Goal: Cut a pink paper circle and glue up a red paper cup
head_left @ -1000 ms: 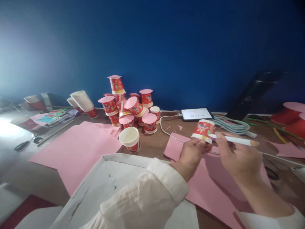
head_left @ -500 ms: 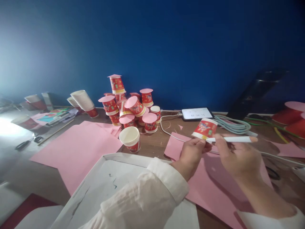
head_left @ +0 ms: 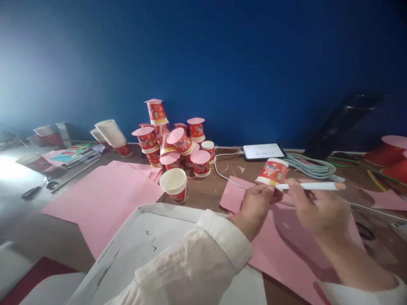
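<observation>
My left hand (head_left: pixel 257 204) grips a red patterned paper cup (head_left: pixel 272 172) tilted on its side, above a pink paper sheet (head_left: pixel 286 245). My right hand (head_left: pixel 318 207) pinches a white pen (head_left: pixel 310 186) lying nearly level, with its tip against the cup's lower rim. Both hands hover over the wooden table (head_left: pixel 203 192).
A pile of red cups with pink paper lids (head_left: pixel 173 142) stands at the back centre, an open cup (head_left: pixel 174 184) before it. A large pink sheet (head_left: pixel 104 199) lies left, a white tray (head_left: pixel 149 250) near me. Phone (head_left: pixel 262 151), cables (head_left: pixel 310 167), scissors (head_left: pixel 34 190) and stacked cups (head_left: pixel 110 133) lie around.
The pen moved from a slight slant to nearly level against the cup's rim; the cup tilted a little. The hands otherwise stay in place.
</observation>
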### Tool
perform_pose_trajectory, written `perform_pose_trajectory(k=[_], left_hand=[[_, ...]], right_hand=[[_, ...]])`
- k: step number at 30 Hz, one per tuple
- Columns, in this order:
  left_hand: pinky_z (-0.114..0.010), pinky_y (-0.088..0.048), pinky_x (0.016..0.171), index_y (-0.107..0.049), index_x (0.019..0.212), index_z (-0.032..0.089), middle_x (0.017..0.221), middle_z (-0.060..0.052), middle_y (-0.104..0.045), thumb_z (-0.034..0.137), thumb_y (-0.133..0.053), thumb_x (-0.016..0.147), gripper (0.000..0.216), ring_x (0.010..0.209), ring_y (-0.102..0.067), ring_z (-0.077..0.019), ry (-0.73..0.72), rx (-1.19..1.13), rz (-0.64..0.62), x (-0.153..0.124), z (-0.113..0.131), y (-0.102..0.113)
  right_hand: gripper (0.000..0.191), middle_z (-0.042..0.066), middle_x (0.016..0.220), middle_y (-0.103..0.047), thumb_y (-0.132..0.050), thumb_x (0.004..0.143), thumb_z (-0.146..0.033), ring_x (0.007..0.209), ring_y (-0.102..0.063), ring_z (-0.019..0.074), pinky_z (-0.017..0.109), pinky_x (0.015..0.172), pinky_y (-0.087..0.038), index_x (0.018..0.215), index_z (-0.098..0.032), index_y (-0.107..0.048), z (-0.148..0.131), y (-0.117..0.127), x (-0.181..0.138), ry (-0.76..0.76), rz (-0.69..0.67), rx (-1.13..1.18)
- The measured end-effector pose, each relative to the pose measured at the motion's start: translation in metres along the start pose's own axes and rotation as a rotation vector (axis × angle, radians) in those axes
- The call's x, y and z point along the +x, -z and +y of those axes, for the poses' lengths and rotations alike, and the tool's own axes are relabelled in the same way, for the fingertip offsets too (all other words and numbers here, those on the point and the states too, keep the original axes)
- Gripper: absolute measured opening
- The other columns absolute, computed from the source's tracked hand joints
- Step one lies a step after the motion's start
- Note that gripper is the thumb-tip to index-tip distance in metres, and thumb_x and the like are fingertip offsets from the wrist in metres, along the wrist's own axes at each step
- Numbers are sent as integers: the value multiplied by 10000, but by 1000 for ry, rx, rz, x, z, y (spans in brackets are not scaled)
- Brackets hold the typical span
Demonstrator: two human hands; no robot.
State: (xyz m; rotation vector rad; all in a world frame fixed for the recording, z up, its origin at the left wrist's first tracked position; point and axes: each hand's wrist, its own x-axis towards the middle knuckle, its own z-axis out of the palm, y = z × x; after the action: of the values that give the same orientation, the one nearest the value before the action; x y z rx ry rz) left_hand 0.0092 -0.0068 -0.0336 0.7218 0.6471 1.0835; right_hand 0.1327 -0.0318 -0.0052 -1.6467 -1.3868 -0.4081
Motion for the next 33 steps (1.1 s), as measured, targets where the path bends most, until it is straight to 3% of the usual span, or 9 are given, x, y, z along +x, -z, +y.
perform_pose_trajectory(k=[13, 18, 26, 33], left_hand=[[-464, -501, 995, -739, 811, 107, 853, -122, -708, 498, -874, 700, 429, 846, -672, -228, 7, -43, 34, 0, 0, -3], [-437, -510, 954, -738, 812, 108, 848, -111, -704, 516, -888, 654, 463, 803, -661, -207, -3, -59, 23, 0, 1, -3], [-423, -496, 969, -726, 781, 129, 820, -84, -692, 478, -852, 698, 380, 812, -643, -193, 8, -21, 11, 1, 1, -1], [-437, -500, 971, -736, 802, 121, 832, -101, -701, 477, -868, 700, 394, 832, -661, -214, 6, -43, 11, 1, 0, -2]], right_hand=[[452, 98, 727, -796, -513, 918, -528, 760, -760, 284, 345, 652, -521, 855, -216, -834, 5, -4, -1, 59, 75, -74], [443, 92, 674, -778, -526, 915, -515, 745, -763, 285, 345, 653, -523, 840, -213, -840, 7, -5, -1, 82, 77, -80], [406, 58, 543, -685, -542, 854, -544, 618, -698, 267, 334, 566, -454, 649, -260, -747, 0, 0, 0, -19, 3, -20], [429, 90, 615, -746, -544, 897, -526, 683, -752, 282, 341, 612, -505, 728, -224, -797, 2, -1, -1, 50, 67, -31]])
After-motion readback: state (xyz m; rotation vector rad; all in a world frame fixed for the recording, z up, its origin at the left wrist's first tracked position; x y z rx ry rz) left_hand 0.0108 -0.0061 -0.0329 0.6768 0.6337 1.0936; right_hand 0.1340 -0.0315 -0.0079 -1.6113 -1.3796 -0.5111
